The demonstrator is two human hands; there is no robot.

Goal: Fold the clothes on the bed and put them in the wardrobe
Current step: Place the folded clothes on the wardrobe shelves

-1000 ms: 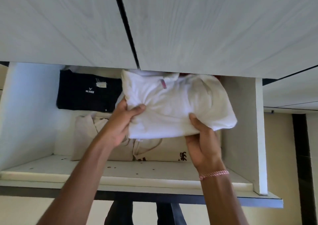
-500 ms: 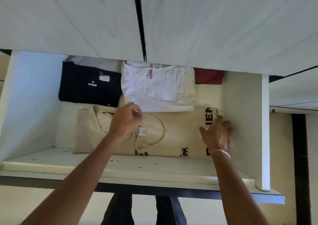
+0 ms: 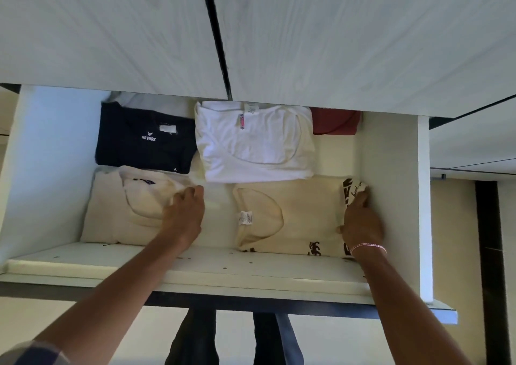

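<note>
Two hands inside the wardrobe shelf [image 3: 195,264]. Left hand [image 3: 183,215]: fingers [image 3: 192,193] curled together, tips pressing the inner edge of a folded cream garment [image 3: 131,205]; whether cloth is pinched I cannot tell. Right hand [image 3: 360,219]: fingers closed on the outer edge of a folded cream printed T-shirt [image 3: 296,214], hard against the side wall [image 3: 391,197]. Beyond the fingertips, toward the back: folded white T-shirt [image 3: 251,144], overlapping the printed one's far edge; beside it a navy T-shirt [image 3: 142,138] and a red item [image 3: 335,121] (mostly hidden). Handling: light, soft, limp cotton, likely to slump if lifted by one corner; best taken at both side edges of the fold, palms supporting underneath.
</note>
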